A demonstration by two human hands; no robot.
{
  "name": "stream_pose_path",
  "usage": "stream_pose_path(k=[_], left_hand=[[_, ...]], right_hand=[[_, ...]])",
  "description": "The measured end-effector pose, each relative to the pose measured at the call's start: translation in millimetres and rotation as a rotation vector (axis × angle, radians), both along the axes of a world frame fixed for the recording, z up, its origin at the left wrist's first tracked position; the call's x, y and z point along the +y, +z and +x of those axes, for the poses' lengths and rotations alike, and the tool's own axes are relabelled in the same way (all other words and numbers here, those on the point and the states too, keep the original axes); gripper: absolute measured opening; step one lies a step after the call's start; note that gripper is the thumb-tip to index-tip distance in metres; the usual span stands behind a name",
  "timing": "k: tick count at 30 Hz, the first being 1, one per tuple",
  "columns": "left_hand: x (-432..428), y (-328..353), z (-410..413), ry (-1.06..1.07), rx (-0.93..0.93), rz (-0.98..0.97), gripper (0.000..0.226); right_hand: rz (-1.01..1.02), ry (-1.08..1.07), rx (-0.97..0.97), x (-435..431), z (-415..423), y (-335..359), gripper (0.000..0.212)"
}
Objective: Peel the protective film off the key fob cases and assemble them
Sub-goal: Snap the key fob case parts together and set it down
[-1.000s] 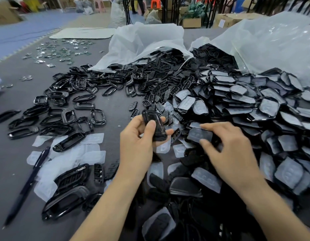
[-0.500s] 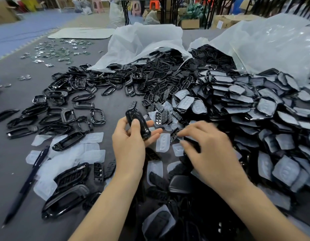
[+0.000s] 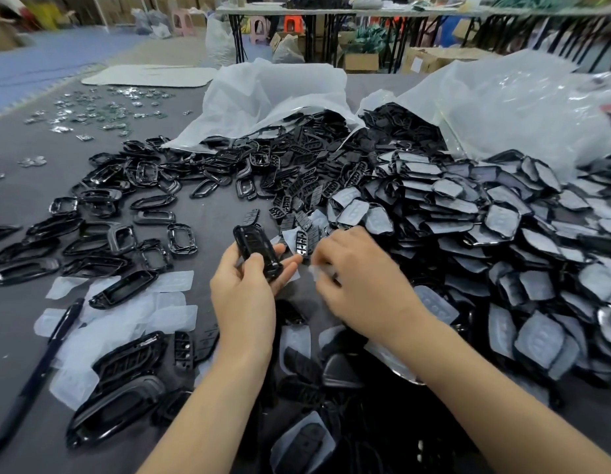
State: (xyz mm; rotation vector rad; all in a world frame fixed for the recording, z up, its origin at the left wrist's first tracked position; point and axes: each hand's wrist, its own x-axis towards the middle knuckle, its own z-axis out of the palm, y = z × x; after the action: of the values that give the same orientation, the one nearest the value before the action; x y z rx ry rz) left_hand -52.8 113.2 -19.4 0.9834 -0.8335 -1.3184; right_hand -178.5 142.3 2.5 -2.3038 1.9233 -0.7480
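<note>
Left hand point(image 3: 244, 295) grips key fob case point(image 3: 256, 249) above mid-worktop point(image 3: 211, 230), right hand point(image 3: 362, 289) (blurred) seems pinched on film scrap point(image 3: 319, 272); peel low from a corner, thumb bracing the case.

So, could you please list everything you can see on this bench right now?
Film-covered case shells: many, black under pale film, right heap.
Case frames: many, glossy black, left.
Button pads: many, black, centre back.
Peeled films: many, translucent white, front left.
Pen: one, dark, front-left edge.
Plastic bags: two, whitish, back.
Silvery small parts: many, far left.
Table: one, grey.
Left hand: grips one black key fob case.
Right hand: fingertips by blurred pale film; grip unclear.
</note>
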Motion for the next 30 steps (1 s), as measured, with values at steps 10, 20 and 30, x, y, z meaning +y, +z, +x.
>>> stream_pose_path(k=[10, 20, 30], left_hand=[[15, 4, -11, -0.222, -0.14, -0.199, 0.032], [22, 2, -17, -0.296, -0.189, -0.196, 0.049], [26, -5, -17, -0.373, -0.364, -0.34, 0.055]], right_hand=[[0.166, -0.236, -1.512, 31, -37, 4, 0.024], [0.076, -0.127, -1.769, 37, -48, 10, 0.022], [-0.07, -0.029, -1.184, 45, -27, 9, 0.005]])
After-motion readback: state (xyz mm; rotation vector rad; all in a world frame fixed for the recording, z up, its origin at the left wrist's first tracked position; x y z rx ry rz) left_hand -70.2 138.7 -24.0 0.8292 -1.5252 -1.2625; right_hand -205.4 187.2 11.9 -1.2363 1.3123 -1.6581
